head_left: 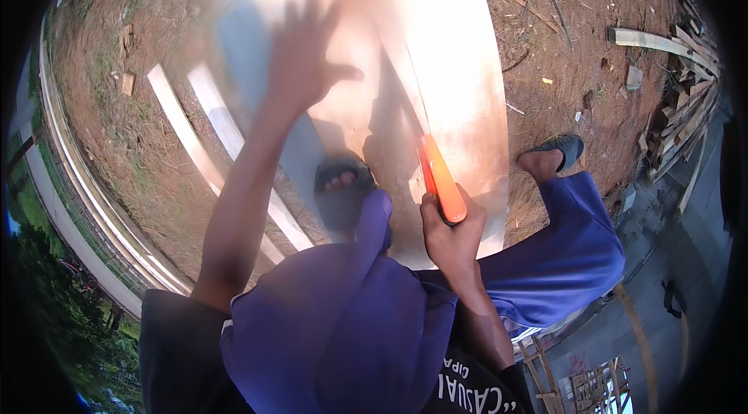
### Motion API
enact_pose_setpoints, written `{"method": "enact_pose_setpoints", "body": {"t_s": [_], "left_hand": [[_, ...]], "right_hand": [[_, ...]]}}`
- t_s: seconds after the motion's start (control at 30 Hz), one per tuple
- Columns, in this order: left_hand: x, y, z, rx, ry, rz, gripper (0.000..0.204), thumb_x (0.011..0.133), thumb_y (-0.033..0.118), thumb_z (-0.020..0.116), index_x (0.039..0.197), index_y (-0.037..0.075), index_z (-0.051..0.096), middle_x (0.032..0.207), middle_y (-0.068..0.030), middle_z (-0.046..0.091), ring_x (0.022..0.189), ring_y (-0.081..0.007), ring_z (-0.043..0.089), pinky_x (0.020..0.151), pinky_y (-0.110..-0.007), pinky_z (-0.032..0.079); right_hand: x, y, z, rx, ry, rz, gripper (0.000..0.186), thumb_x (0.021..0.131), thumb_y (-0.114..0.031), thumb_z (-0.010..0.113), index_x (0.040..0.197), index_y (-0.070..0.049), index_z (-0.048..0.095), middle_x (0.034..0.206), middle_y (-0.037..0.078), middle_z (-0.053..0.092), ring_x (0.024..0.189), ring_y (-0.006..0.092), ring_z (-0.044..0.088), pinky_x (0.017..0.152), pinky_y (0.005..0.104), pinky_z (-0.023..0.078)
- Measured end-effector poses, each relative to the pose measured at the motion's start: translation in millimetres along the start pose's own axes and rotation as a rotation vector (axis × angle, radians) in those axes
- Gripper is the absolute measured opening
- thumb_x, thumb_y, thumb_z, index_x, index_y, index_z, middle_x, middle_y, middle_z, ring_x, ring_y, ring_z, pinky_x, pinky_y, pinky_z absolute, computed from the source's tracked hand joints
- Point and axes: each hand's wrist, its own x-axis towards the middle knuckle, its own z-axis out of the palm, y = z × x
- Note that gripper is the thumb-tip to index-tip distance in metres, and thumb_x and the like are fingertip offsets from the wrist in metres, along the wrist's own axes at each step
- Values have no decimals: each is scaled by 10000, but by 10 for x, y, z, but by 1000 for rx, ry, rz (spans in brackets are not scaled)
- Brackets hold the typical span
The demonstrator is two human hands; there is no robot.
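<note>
My right hand [454,235] is wrapped around the orange handle of a handsaw [442,180]. The saw's thin blade runs forward and slightly left over a large sheet of plywood [471,79], seen edge-on and partly lost in glare. My left hand [306,59] is stretched out, fingers and thumb spread, over the left part of the sheet. Blur and haze hide whether its palm touches the wood. My left foot, in a dark sandal [343,194], rests on the sheet between my hands.
Two pale wooden strips [187,130] lie on the bare soil to the left. My right foot, in a dark sandal [555,157], is on the ground beside the sheet. At far right is a pile of scrap lumber [686,118], near a grey concrete surface [662,258].
</note>
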Motion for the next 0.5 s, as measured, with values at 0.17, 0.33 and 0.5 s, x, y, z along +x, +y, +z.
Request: {"method": "enact_pose_setpoints", "body": {"t_s": [0.17, 0.33, 0.5], "left_hand": [[-37, -45, 37, -3, 10, -20, 1210, 618, 611, 854, 1617, 218, 296, 1681, -204, 184, 1535, -487, 134, 1202, -672, 210], [5, 42, 57, -6, 4, -22, 1201, 625, 607, 855, 1617, 223, 298, 1686, -197, 175, 1539, -481, 128, 1209, -665, 197], [-17, 14, 51, -24, 11, -12, 1205, 617, 588, 867, 1619, 237, 294, 1688, -194, 173, 1541, -479, 123, 1213, -662, 190]], "right_hand": [[-1237, 19, -717, -239, 7, -70, 83, 811, 38, 677, 893, 46, 684, 688, 105, 651, 605, 108, 626, 579, 299, 508], [-16, 50, -13, 13, -7, -74, 113, 842, -11, 691, 805, 54, 607, 593, 80, 553, 565, 73, 502, 520, 297, 428], [224, -137, 115, -19, 35, -64, 149, 845, -11, 693, 761, 42, 581, 580, 80, 535, 546, 81, 488, 512, 309, 425]]}}
